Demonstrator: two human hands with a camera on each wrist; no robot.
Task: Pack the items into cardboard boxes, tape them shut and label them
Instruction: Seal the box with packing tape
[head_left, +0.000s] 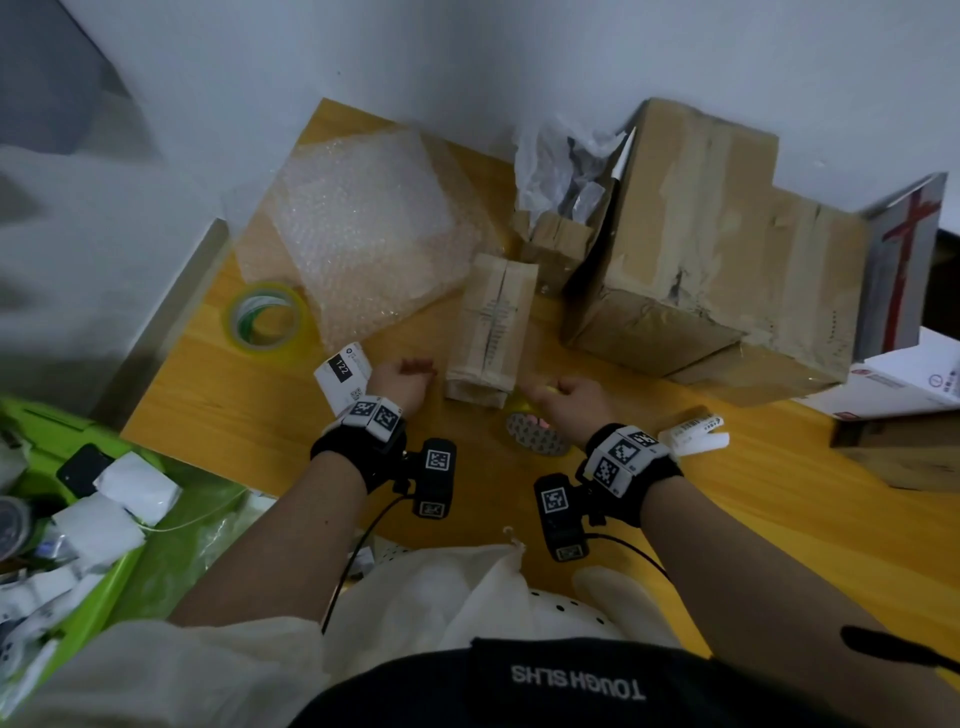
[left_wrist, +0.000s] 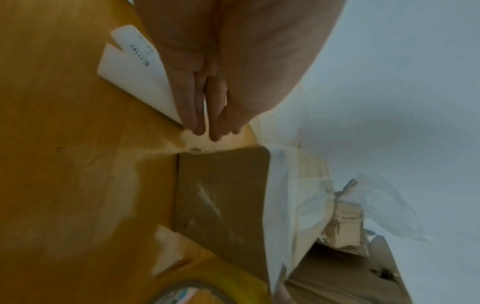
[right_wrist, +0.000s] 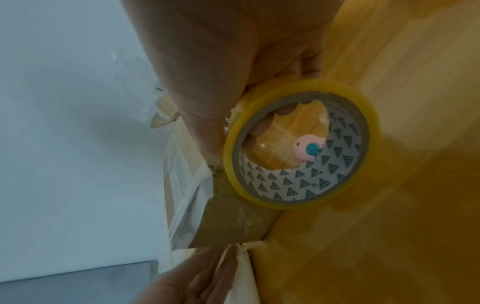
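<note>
Pale wall behind, yellow wooden counter (head_left: 218, 395) up against it. Head view: small brown cardboard box wrapped in clear tape (head_left: 491, 325) lies mid-counter between both hands. Left hand (head_left: 402, 382) just left of its near end, fingers loosely curled, holding nothing I can see. Right hand (head_left: 563, 397) just right of it, grip on a yellow-edged roll of clear packing tape (head_left: 535, 434). A second, green-cored tape roll (head_left: 267, 319) sits near the bubble wrap sheet (head_left: 363, 228). White label (head_left: 343, 376) by the left wrist reads "122".

Left wrist view: fingers (left_wrist: 197, 102) straight, together, over the label, apart from the box end (left_wrist: 223, 195).

Right wrist view: fingers clamp the roll (right_wrist: 301, 146) through its core; triangle print inside, no readable text.

Judgement: box looks light and stiff, tape skin slick, so take it by the long sides. Shirt text "TOUGH SLHS".
</note>
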